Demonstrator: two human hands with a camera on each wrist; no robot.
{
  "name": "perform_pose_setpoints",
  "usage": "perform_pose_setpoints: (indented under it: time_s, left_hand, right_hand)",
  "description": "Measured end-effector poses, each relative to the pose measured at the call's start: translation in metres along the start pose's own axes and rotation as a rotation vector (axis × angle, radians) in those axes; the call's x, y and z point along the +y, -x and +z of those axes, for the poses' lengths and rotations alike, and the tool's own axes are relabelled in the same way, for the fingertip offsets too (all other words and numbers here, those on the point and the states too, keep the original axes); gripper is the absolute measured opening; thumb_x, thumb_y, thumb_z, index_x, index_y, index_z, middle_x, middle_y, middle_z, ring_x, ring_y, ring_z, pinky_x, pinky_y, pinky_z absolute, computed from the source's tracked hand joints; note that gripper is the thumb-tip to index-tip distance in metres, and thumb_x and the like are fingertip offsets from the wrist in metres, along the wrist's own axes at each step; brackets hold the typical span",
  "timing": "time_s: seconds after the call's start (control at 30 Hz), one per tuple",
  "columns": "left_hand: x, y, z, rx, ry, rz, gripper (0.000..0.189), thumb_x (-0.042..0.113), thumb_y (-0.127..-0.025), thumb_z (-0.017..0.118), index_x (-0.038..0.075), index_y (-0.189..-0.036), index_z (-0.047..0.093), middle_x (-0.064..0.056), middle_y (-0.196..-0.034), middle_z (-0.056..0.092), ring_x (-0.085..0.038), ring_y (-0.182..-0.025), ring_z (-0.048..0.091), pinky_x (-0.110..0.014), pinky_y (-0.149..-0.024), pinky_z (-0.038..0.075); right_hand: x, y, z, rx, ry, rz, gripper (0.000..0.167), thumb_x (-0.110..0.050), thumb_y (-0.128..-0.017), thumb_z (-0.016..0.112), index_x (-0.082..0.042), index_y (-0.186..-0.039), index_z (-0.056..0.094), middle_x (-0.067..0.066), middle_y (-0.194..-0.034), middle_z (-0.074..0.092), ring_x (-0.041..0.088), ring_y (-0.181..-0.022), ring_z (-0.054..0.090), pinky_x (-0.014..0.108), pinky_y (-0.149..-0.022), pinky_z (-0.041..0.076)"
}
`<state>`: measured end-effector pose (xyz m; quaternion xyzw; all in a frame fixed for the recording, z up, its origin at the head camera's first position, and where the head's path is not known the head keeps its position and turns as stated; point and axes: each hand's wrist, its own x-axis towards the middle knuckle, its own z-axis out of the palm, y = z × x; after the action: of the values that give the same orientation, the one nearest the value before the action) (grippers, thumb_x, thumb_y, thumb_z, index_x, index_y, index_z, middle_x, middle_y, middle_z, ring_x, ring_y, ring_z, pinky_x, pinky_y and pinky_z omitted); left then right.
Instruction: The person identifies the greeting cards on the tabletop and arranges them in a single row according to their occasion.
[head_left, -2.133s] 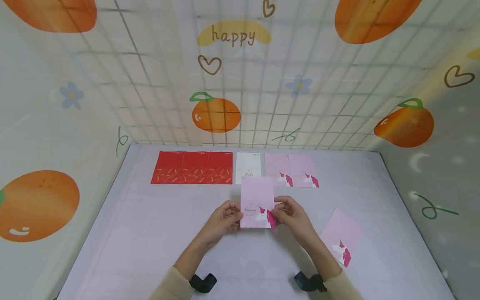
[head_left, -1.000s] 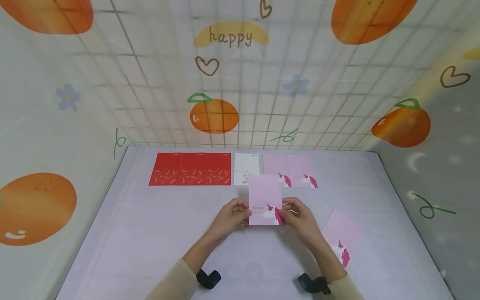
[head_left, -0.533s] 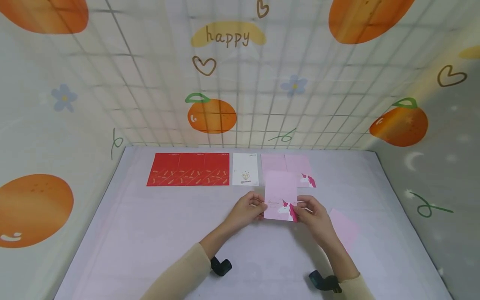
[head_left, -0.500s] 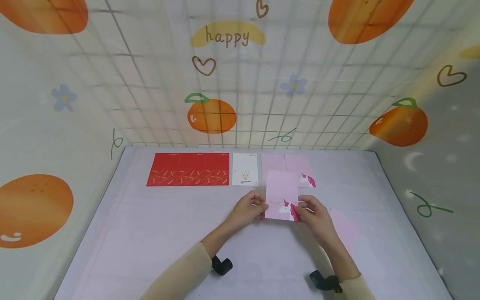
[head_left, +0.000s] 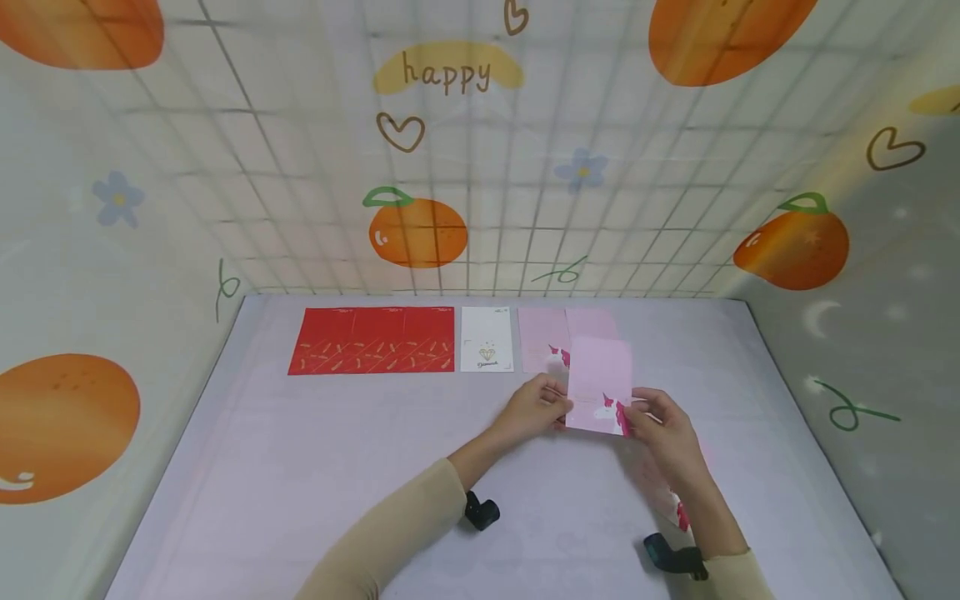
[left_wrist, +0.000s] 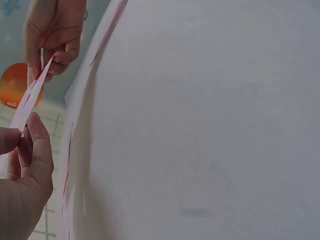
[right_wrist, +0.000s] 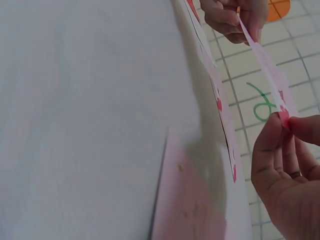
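Both hands hold one pink unicorn card (head_left: 600, 379) above the table, upright and facing the head camera. At its left edge the left hand (head_left: 534, 408) pinches it between thumb and fingers. The right hand (head_left: 667, 429) pinches the lower right edge, by the unicorn's pink mane. Behind the held card, two pink cards (head_left: 542, 337) lie side by side at the back of the table; the right one is partly hidden. Another pink card (right_wrist: 187, 205) lies nearer the person, mostly covered by the right forearm in the head view.
A row along the table's back edge holds several red cards (head_left: 372, 340) on the left and a white card with a diamond print (head_left: 487, 339) in the middle. The white table (head_left: 300, 483) meets a printed curtain over a wire grid (head_left: 517, 167).
The hands have carried the pink card to the right, from in front of the white card to in front of the right pink card. The right forearm now covers most of the loose card.
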<state>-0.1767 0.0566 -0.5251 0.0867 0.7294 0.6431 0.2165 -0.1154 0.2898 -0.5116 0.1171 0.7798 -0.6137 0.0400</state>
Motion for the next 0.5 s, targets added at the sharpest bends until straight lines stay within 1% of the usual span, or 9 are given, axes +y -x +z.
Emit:
perform_pose_setpoints:
  time_s: [0.13, 0.23, 0.37, 0.5]
  left_hand:
    - [-0.001, -0.009, 0.012, 0.003, -0.015, -0.011, 0.017, 0.011, -0.093, 0.071, 0.009, -0.106, 0.06, -0.002, -0.09, 0.064, -0.016, -0.07, 0.068, -0.03, -0.066, 0.059]
    - [-0.002, -0.014, 0.019, 0.008, -0.035, -0.025, 0.016, 0.012, -0.093, 0.071, 0.011, -0.105, 0.06, -0.001, -0.088, 0.064, -0.015, -0.069, 0.068, -0.029, -0.065, 0.058]
    - [-0.002, -0.018, 0.027, 0.005, -0.039, -0.026, 0.016, 0.013, -0.093, 0.071, 0.01, -0.105, 0.06, -0.001, -0.087, 0.065, -0.015, -0.068, 0.068, -0.029, -0.065, 0.058]
    - [-0.001, -0.023, 0.033, 0.01, -0.057, -0.029, 0.015, 0.014, -0.094, 0.07, 0.012, -0.105, 0.06, 0.001, -0.086, 0.064, -0.015, -0.068, 0.068, -0.028, -0.064, 0.057]
  right_hand:
    - [0.004, -0.002, -0.01, 0.024, 0.02, 0.036, 0.046, -0.029, -0.099, 0.066, -0.011, -0.138, 0.051, 0.015, -0.119, 0.055, 0.016, -0.098, 0.062, 0.022, -0.083, 0.055]
    - [0.006, -0.004, -0.015, 0.033, 0.016, 0.062, 0.046, -0.03, -0.099, 0.065, -0.011, -0.138, 0.05, 0.015, -0.121, 0.054, 0.017, -0.099, 0.06, 0.022, -0.083, 0.054]
    - [0.006, -0.005, -0.021, 0.058, 0.036, 0.108, 0.048, -0.033, -0.099, 0.064, -0.013, -0.14, 0.049, 0.014, -0.123, 0.053, 0.017, -0.101, 0.059, 0.02, -0.083, 0.053]
    - [0.005, -0.007, -0.026, 0.071, 0.079, 0.145, 0.051, -0.038, -0.1, 0.062, -0.014, -0.143, 0.047, 0.014, -0.127, 0.052, 0.019, -0.106, 0.058, 0.018, -0.083, 0.052]
